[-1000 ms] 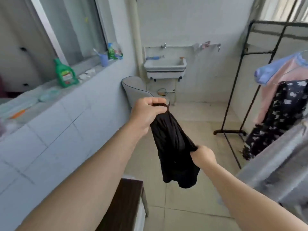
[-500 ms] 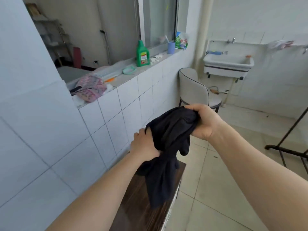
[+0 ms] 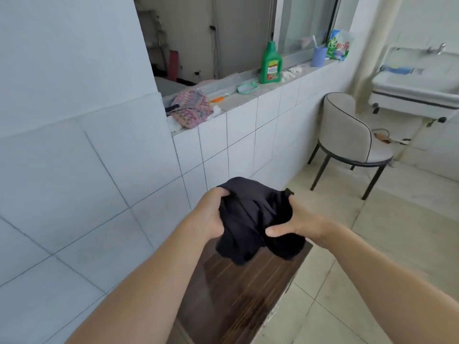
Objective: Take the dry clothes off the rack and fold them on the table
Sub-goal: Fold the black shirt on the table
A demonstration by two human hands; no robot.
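A bunched black garment (image 3: 253, 217) hangs between both hands just above the far end of a dark wooden table (image 3: 238, 294). My left hand (image 3: 210, 214) grips its left side with the fingers curled into the cloth. My right hand (image 3: 293, 219) grips its right side, thumb pressed on the front. The lower folds of the garment dangle close to the tabletop; whether they touch it I cannot tell. The clothes rack is out of view.
A white tiled wall (image 3: 87, 194) runs along the left of the table. Its ledge (image 3: 248, 98) holds a green bottle (image 3: 270, 64), a blue cup (image 3: 318, 55) and a patterned cloth (image 3: 192, 108). A beige chair (image 3: 347, 137) and a wall sink (image 3: 417, 85) stand at the right.
My view has turned left from the rack to the table. The garment went from hanging long between my hands to bunched up, and both hands lowered it over the tabletop.
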